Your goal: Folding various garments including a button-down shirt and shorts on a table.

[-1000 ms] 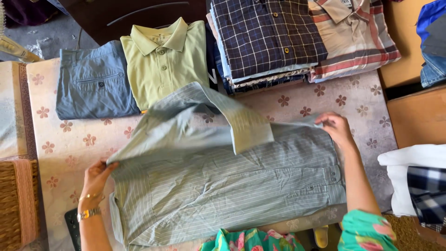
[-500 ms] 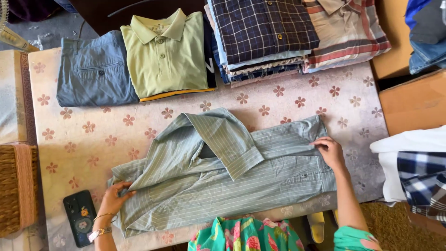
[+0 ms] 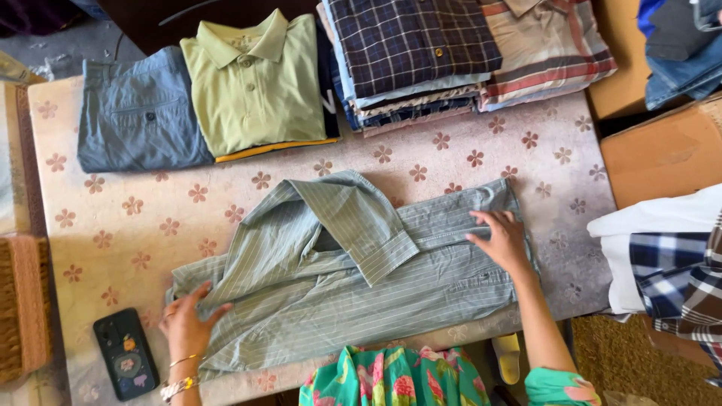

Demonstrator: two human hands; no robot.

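— Where on the tabletop (image 3: 451, 150)?

— Green striped shirt (image 3: 338, 286) spread flat across the near half of the flowered tabletop, partly folded, one sleeve (image 3: 353, 225) doubled back over the body with the cuff pointing toward the near edge.

— Left hand (image 3: 188, 323)?

— Flat on the shirt's left end, fingers spread and pressing the cloth down. Grip open, nothing closed in it. Bangles at the wrist.

— Right hand (image 3: 502, 239)?

— Palm down on the shirt's right end, fingers stretched toward the sleeve. Grip likewise open, only resting on the fabric, not pinching it.

— Beside the shirt?

— Dark phone (image 3: 126, 353) in a stickered case just left of the shirt, close to the left hand, lying on the tabletop's near left corner. Beyond the shirt, along the far edge: folded blue trousers (image 3: 139, 120) to the far left, a folded light green polo shirt (image 3: 259, 83) touching them, then a stack of folded shirts (image 3: 414, 68) topped by a dark checked one, and a striped folded shirt (image 3: 549, 45) next to that stack.

— Off the tabletop?

— Right of the shirt, past the tabletop's edge, a cardboard box (image 3: 662, 146) and a pile of white and checked cloth (image 3: 669, 263). Left of the shirt, past the other edge, a woven basket (image 3: 22, 301). Nearer than the shirt, bright green flowered clothing (image 3: 391, 376) of the wearer.
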